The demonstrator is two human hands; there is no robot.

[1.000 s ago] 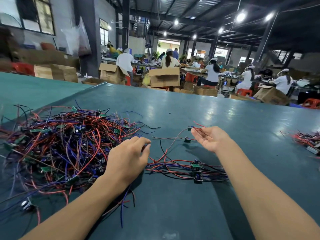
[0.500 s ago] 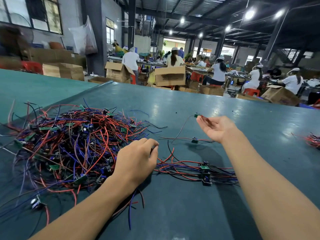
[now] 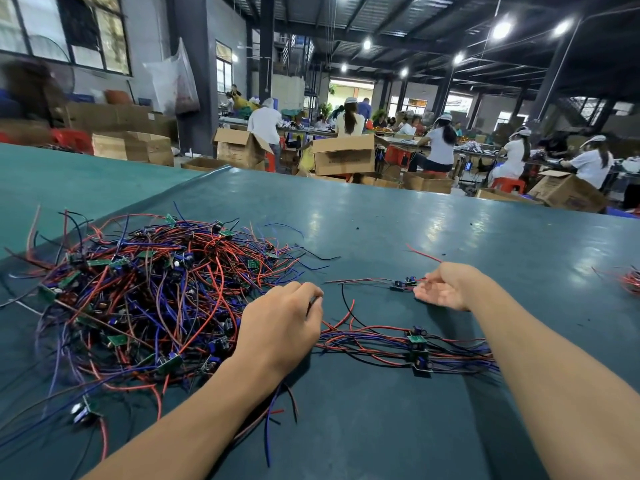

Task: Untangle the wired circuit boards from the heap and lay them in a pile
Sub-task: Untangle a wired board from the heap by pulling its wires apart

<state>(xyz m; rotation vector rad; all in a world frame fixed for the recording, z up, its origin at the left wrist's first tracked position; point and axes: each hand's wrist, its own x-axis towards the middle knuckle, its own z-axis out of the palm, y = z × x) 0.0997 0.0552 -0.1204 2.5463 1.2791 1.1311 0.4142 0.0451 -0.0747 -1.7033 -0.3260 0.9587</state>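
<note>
A big heap of red, blue and black wires with small green circuit boards [image 3: 145, 299] covers the left of the green table [image 3: 381, 220]. My left hand [image 3: 280, 327] lies on the heap's right edge, its curled fingers pinching wires there. My right hand [image 3: 446, 289] is low over the table, palm up, and pinches the wires of one wired circuit board [image 3: 401, 284] that lies just left of its fingertips. A flat pile of straightened wired boards [image 3: 417, 348] sits between my forearms.
Another bundle of wires [image 3: 628, 280] lies at the table's right edge. Cardboard boxes [image 3: 343, 155] stand beyond the table's far edge, and people sit working at benches further back. A second green table [image 3: 69, 178] adjoins on the left.
My right hand has come down from a raised position to the table, bringing the wired board with it. My left hand has stayed on the heap's edge.
</note>
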